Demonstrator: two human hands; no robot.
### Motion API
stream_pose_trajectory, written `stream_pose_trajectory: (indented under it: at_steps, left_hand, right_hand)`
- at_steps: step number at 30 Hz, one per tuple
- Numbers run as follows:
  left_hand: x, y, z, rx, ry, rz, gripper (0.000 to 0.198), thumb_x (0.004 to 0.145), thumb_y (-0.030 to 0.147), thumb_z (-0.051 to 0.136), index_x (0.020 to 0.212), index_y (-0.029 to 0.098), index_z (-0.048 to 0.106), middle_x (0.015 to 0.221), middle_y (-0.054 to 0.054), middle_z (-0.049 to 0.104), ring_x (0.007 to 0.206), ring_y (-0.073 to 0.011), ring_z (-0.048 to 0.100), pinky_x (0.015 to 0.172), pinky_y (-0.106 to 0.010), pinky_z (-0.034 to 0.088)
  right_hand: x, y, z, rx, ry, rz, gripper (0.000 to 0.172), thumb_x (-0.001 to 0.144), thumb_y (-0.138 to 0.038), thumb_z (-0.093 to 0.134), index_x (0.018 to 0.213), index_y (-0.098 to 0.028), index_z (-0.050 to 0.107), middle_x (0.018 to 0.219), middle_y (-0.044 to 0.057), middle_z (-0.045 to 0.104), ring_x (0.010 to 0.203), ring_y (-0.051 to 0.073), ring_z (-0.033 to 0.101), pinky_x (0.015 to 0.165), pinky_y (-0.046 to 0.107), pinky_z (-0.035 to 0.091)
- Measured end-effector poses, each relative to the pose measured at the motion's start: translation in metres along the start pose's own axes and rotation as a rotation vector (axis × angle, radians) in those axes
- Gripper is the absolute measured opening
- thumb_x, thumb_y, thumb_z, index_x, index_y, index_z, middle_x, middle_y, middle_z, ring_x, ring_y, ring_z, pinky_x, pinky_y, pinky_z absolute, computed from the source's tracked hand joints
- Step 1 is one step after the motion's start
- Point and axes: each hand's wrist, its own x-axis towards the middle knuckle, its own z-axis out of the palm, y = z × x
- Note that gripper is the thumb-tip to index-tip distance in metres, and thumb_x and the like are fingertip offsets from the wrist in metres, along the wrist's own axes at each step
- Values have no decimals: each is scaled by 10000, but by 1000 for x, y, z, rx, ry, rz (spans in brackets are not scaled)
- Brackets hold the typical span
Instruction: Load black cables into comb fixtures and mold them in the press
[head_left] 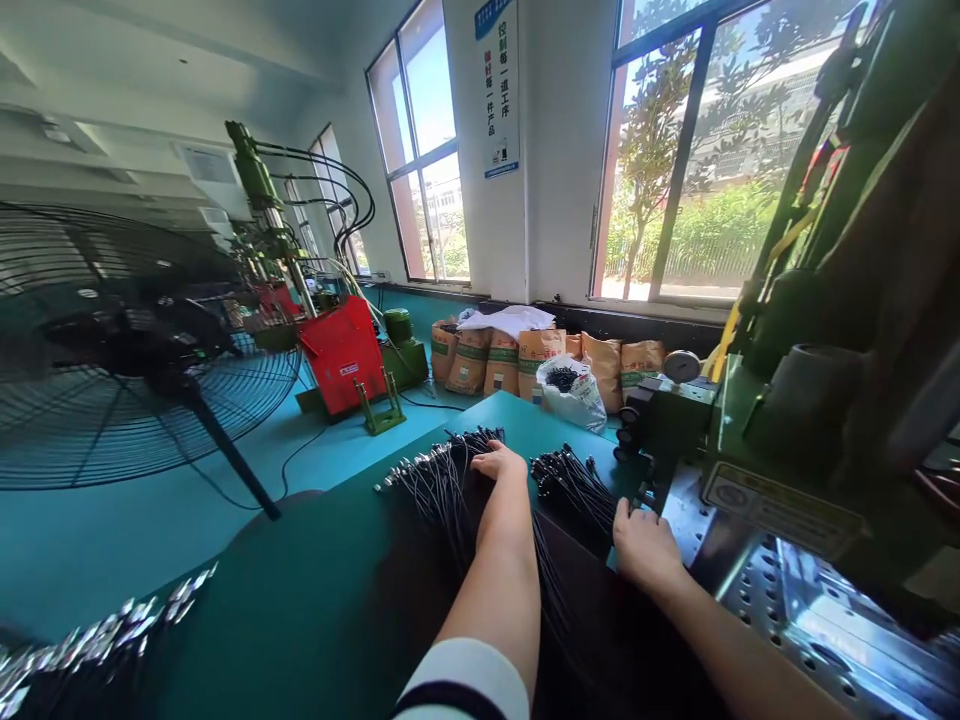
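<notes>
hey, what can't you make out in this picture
In the head view:
Left hand: whether it grips the cables, hidden by the hand itself.
Right hand: what lies beneath, hidden by the hand.
Lower-left bundle: cut off by the picture's edge, and blurred.
Gauge: reading too small.

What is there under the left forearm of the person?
Black cables show on both sides of the left forearm. Whatever lies directly beneath is covered by the arm, so I cannot tell whether cables continue there.
</notes>
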Motion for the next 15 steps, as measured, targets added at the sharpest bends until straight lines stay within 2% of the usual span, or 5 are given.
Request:
stream_pose_trajectory:
  at_steps: [4, 9, 12, 15]
  left_hand:
    - [2, 0, -8, 32, -71, -32, 369, 799, 261, 545, 1145, 153, 478, 1201, -96, 479, 1097, -237, 460, 906, -483, 382]
    - [6, 0, -26, 81, -161, -30, 441, 807, 335, 519, 1207, 172, 424, 1116, -93, 539, 1005, -228, 530, 867, -471, 421]
    - [9, 9, -45, 81, -161, 42, 616, 745, 300, 587, 1284, 168, 320, 1064, -123, 580, 982, -260, 557, 838, -451, 431]
    - [10, 30, -73, 37, -128, 164, 821, 622, 208, 663, 1323, 182, 238, 1008, -139, 617, 957, -299, 581, 792, -392, 443]
  right_hand:
    - [-4, 1, 5, -35, 63, 1, 505, 758, -18, 399, 1263, -12, 399, 961, 234, 589, 914, 305, 540, 748, 384, 356]
    - [-2, 3, 8, -42, 87, 6, 463, 775, 4, 370, 1228, -45, 451, 950, 221, 603, 903, 293, 555, 735, 362, 349]
    - [0, 5, 5, -15, 64, -1, 419, 790, 11, 351, 1176, -63, 497, 926, 218, 621, 903, 299, 574, 733, 371, 354]
    - [3, 8, -3, 38, 17, 3, 375, 774, 26, 370, 1098, -72, 532, 863, 201, 639, 869, 299, 604, 704, 373, 380]
